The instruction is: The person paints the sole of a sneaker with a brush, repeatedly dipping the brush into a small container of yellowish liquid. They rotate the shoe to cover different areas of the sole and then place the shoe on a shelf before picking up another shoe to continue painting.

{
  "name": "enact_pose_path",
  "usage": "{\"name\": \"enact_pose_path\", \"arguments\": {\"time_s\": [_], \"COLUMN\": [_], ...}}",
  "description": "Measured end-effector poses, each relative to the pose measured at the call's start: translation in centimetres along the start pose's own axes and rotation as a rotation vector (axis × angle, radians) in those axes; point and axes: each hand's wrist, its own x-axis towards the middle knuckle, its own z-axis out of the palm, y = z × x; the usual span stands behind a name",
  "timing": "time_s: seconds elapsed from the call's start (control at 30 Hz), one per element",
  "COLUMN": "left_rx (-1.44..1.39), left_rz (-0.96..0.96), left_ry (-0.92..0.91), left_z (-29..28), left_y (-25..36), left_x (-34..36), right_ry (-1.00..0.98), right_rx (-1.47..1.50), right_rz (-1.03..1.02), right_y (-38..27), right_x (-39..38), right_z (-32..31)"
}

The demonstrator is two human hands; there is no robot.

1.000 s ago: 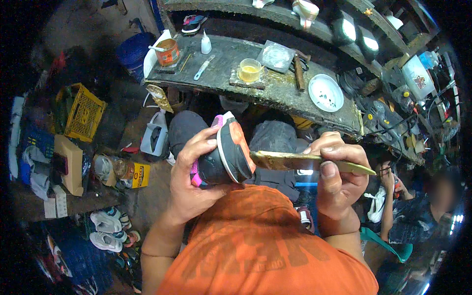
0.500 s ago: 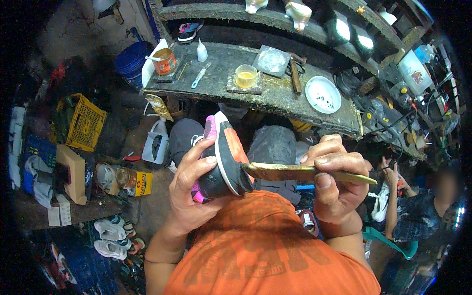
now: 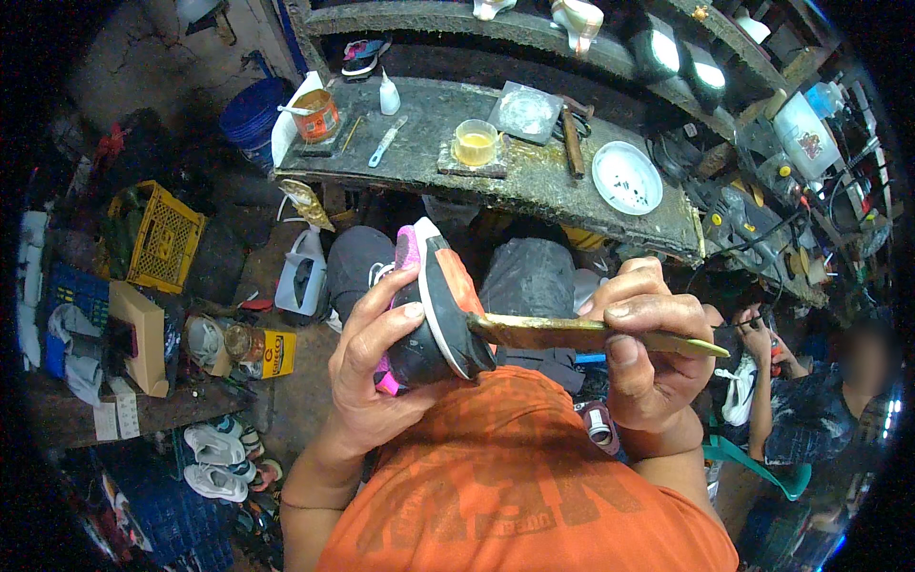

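A black and pink shoe [image 3: 432, 310] with a white midsole edge and orange on its sole is gripped in my left hand [image 3: 367, 367], fingers wrapped over the upper and its sole turned to the right. My right hand [image 3: 648, 343] pinches a flat, stained glue brush [image 3: 548, 330] with a yellowish handle end. The brush's left tip touches the black part of the sole near the heel. What coats the tip is too small to make out.
The workbench [image 3: 410, 172] ahead carries a glue tin [image 3: 315, 118], a cup of yellowish liquid [image 3: 476, 143], a hammer [image 3: 572, 143] and a white dish [image 3: 626, 178]. Shoes [image 3: 214, 458] lie at lower left near a yellow crate [image 3: 167, 238]. Another person [image 3: 810, 410] sits at right.
My hands, the shoe and the brush stay nearly in place, with only slight shifts. The other person's hands at right have moved a little.
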Motion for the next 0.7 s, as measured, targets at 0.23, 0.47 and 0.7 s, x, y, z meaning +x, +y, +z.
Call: {"name": "enact_pose_path", "arguments": {"time_s": [0.23, 0.47, 0.7], "left_rx": [-0.026, -0.111, -0.134], "left_rz": [-0.026, -0.087, -0.125], "left_ry": [-0.025, -0.018, -0.035], "left_z": [-0.23, -0.18, -0.48], "left_y": [-0.21, 0.19, 0.31], "left_x": [-0.12, -0.08, -0.04], "right_ry": [-0.007, -0.032, -0.093], "right_rx": [-0.002, 0.007, -0.011], "right_rz": [0.032, 0.015, 0.014], "right_y": [-0.25, -0.09, -0.21], "right_x": [-0.08, -0.22, 0.13], "right_z": [-0.07, -0.33, -0.76]}}
